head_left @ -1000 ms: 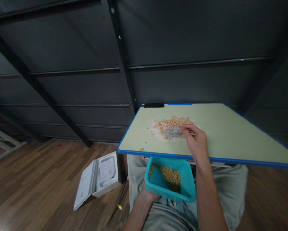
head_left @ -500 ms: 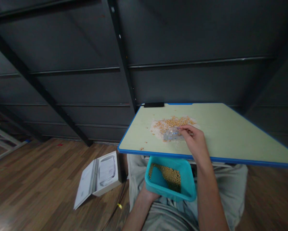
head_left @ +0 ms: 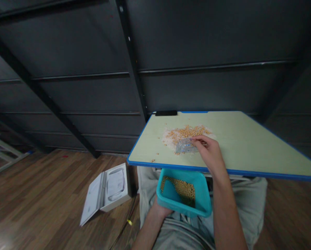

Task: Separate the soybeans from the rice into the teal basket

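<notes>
My right hand [head_left: 209,154] rests on a pale green table [head_left: 249,142] with a blue edge, its fingers pinched on a small clear plastic piece [head_left: 184,147]. That piece lies at the near side of a heap of yellow beans mixed with white grains [head_left: 186,133]. Below the table's front edge, my left hand [head_left: 160,210] holds a teal plastic bin [head_left: 183,194] from underneath, over my lap. The bin has yellow beans [head_left: 182,191] in it. Most of the left hand's fingers are hidden by the bin.
A few stray beans [head_left: 155,158] lie near the table's left front corner. A black flat object [head_left: 166,113] sits at the table's far edge. An open white box [head_left: 107,191] lies on the wooden floor at the left. Dark metal panels and beams stand behind.
My right hand has drawn the clear plastic piece a little toward the table's front edge. The bin and left hand have stayed in place.
</notes>
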The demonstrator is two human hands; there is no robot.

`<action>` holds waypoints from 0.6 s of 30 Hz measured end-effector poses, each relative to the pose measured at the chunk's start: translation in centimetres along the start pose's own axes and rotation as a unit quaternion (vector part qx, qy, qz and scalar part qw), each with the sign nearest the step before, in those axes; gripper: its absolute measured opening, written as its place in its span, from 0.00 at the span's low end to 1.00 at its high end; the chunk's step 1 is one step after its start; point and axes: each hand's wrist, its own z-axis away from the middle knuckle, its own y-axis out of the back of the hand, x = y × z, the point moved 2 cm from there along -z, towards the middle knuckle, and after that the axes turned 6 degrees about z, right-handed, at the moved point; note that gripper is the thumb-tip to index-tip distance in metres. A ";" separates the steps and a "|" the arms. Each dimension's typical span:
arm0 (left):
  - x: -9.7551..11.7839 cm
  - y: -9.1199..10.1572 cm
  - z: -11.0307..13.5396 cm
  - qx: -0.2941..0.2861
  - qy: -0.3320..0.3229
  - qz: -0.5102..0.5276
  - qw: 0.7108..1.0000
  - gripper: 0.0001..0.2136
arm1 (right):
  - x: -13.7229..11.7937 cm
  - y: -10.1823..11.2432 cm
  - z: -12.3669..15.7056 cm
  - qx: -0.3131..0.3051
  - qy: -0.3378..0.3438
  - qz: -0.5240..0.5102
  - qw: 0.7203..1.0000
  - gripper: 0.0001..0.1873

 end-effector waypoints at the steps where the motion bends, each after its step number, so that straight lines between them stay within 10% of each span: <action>1: 0.0 0.1 0.0 0.003 0.000 0.000 1.000 0.22 | 0.0 0.0 0.0 -0.006 0.000 -0.004 1.000 0.08; 18: -1.0 4.5 0.3 0.052 0.019 0.033 0.998 0.25 | -0.7 -0.3 0.4 -0.067 0.031 0.015 0.997 0.08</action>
